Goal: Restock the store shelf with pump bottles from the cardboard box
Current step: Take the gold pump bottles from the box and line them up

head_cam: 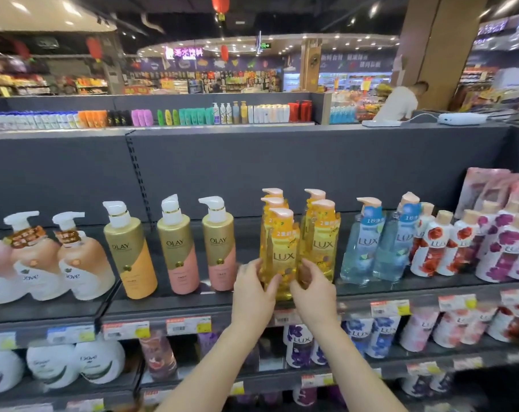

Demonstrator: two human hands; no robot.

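Seating the front yellow pump bottle [283, 254] at the shelf [175, 306] edge, we clasp its base with left hand [252, 288] and right hand [314, 288]. Four matching bottles [322, 236] stand behind and beside it; restocking seems well underway, the cardboard box out of view.

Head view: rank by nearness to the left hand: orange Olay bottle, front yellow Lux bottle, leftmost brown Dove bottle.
1. Front yellow Lux bottle, in left hand.
2. Orange Olay bottle, further left.
3. Leftmost brown Dove bottle, far left.
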